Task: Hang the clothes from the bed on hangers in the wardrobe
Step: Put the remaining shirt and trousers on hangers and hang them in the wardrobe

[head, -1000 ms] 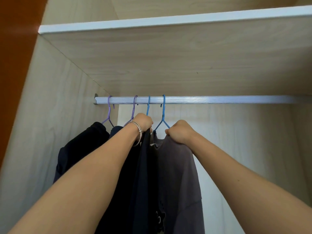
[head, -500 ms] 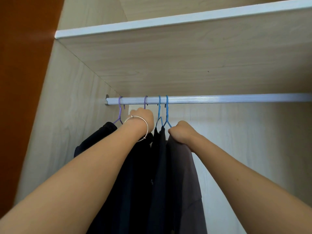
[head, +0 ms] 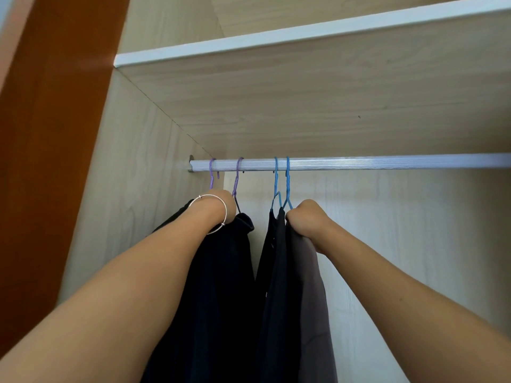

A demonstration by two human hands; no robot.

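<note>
Grey shirt (head: 309, 299) hangs on the right blue hanger (head: 288, 183), hooked over the rail (head: 359, 163) inside the wardrobe. My right hand (head: 307, 219) is fisted tight on the grey shirt's top edge, right at the hanger's shoulder, knuckles up. Just left of it, touching, a dark shirt (head: 272, 286) hangs on the second blue hanger (head: 276, 183); the two blue hooks sit side by side on the rail. A gap, then the black clothes (head: 221, 299) on two purple hangers (head: 237, 175), bunched near the left end of the rail by the wardrobe side wall (head: 132, 175). My left hand (head: 218, 201) is up against the tops of those black clothes, under the purple hooks; only the back of the wrist shows, fingers hidden behind it, so cannot tell whether they're closed on anything. Silver bangle (head: 214, 214) sits on that wrist. Both forearms reach up and in from the bottom corners. Shelf (head: 304, 40) with a white front edge runs directly above the rail. Brown door panel (head: 55, 161) at far left.
</note>
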